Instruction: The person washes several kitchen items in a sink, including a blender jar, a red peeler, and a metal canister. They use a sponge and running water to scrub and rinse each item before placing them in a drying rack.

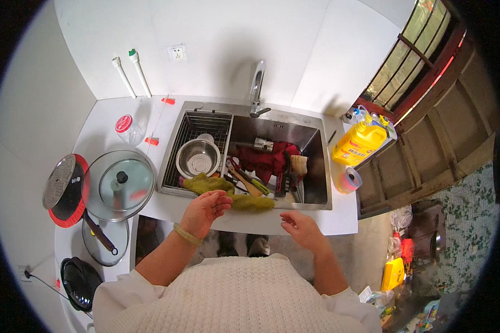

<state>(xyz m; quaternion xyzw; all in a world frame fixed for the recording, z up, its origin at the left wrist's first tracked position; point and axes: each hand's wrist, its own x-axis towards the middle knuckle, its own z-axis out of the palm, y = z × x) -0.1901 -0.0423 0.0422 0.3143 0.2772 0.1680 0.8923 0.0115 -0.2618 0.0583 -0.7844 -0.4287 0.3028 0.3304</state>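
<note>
My left hand, a bangle at its wrist, is raised with its fingers slightly curled and nothing in it, by a green cloth. That cloth drapes over the front rim of the steel sink. My right hand hovers near the counter's front edge, fingers bent and apart, holding nothing. In the sink's left part, a steel bowl sits in a wire drying rack. The right part holds a dark red cloth, a wooden spatula, a green-handled utensil and other utensils.
A chrome faucet rises behind the sink. To the left are a glass jar, a glass lid, a red-rimmed pan and a black pot. To the right stand a yellow jug, a pink roll and a barred window.
</note>
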